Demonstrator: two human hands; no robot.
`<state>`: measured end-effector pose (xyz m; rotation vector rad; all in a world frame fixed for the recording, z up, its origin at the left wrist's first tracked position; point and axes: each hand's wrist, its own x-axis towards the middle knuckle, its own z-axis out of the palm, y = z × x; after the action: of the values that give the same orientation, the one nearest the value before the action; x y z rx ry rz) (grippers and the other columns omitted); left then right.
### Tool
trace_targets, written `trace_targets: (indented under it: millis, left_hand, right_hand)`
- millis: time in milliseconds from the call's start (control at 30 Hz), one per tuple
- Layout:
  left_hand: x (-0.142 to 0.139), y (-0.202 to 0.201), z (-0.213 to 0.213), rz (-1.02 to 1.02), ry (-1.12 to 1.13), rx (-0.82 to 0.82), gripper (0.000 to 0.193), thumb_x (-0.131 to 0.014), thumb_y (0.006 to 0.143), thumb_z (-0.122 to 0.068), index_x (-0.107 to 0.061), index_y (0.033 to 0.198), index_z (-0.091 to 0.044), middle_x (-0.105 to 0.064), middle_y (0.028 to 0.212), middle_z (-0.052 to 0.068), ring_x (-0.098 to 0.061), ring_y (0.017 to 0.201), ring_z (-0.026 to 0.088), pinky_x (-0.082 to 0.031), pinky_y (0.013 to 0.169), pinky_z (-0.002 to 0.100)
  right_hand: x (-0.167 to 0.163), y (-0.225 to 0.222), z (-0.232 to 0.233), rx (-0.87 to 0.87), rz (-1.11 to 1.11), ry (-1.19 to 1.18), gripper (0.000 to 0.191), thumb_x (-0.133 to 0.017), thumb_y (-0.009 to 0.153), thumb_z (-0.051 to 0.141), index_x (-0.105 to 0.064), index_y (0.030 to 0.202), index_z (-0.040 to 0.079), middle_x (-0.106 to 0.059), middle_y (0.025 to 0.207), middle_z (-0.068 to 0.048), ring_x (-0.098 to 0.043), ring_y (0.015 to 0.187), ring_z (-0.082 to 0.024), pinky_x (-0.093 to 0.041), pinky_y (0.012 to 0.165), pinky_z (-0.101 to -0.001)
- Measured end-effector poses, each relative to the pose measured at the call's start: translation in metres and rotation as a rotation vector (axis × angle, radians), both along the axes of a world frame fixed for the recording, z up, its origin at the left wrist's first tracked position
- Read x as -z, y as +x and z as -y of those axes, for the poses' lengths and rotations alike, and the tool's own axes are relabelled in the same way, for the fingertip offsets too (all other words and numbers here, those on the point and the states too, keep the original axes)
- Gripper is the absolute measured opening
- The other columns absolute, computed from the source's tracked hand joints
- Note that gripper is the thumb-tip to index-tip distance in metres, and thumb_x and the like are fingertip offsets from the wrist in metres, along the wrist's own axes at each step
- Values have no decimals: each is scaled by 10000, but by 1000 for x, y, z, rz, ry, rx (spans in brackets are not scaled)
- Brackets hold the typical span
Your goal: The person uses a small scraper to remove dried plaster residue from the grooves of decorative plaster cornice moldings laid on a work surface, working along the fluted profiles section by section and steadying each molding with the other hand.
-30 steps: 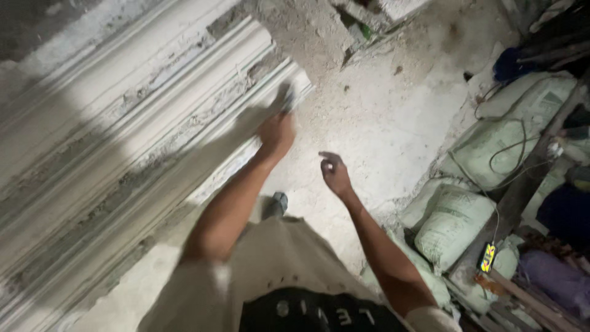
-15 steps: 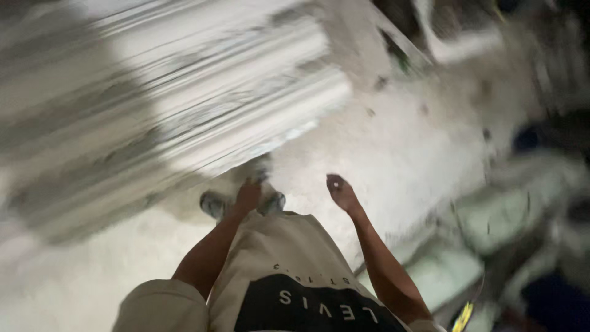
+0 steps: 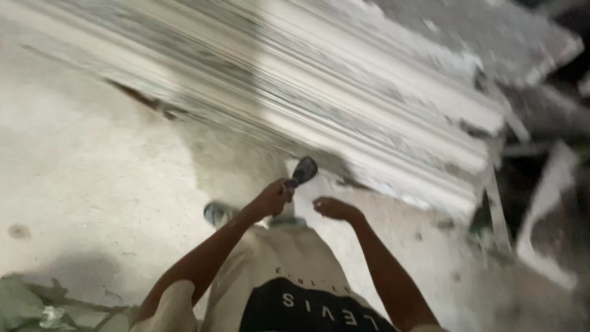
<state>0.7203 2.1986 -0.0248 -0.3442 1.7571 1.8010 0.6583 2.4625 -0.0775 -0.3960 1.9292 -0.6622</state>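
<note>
Since half a second ago the view has swung: the stack of long white moulded strips (image 3: 369,117) now runs from upper left to lower right across the top of the frame, and its broken end sits at the right instead of directly above the hands. The left hand (image 3: 270,200) has come up from beside the shoes and now stands out in front of the body.

Left hand: closed around a small dark tool (image 3: 302,172), its rounded dark head sticking up past the knuckles towards the lower edge of the stack. Blur hides what kind of tool it is, and whether the head touches the strips cannot be told.

Right hand (image 3: 335,209): just beside the left, slightly lower, fingers curled loosely inward, holding nothing visible. It is apart from the tool.

Below the hands, one grey shoe (image 3: 218,214) shows on the pale, dusty concrete floor (image 3: 92,172). The person's cream and black shirt (image 3: 289,289) fills the bottom centre. At far right, broken white offcuts (image 3: 547,209) lie in shadow beyond the end of the stack. A crumpled grey sack (image 3: 37,307) sits at the bottom left corner.
</note>
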Motion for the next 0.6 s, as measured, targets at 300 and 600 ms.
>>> trace_targets:
  millis: [300, 600]
  left_hand:
    - [22, 80, 263, -115, -125, -367, 404, -644, 979, -187, -445, 1282, -9, -617, 819, 91, -603, 543, 137, -514, 454, 335]
    - [-26, 153, 524, -130, -202, -805, 442, -434, 1039, -399, -591, 1291, -71, -641, 769, 47, -570, 565, 166, -494, 518, 337]
  right_hand:
    - [-26, 9, 299, 204, -55, -244, 489, -651, 992, 359, -636, 1259, -50, -731, 984, -159, -713, 715, -187, -615, 703, -408]
    - [-62, 14, 607, -85, -272, -472, 378, -611, 1010, 362, -671, 1155, 19, -748, 986, -83, -723, 907, -213, -579, 768, -388]
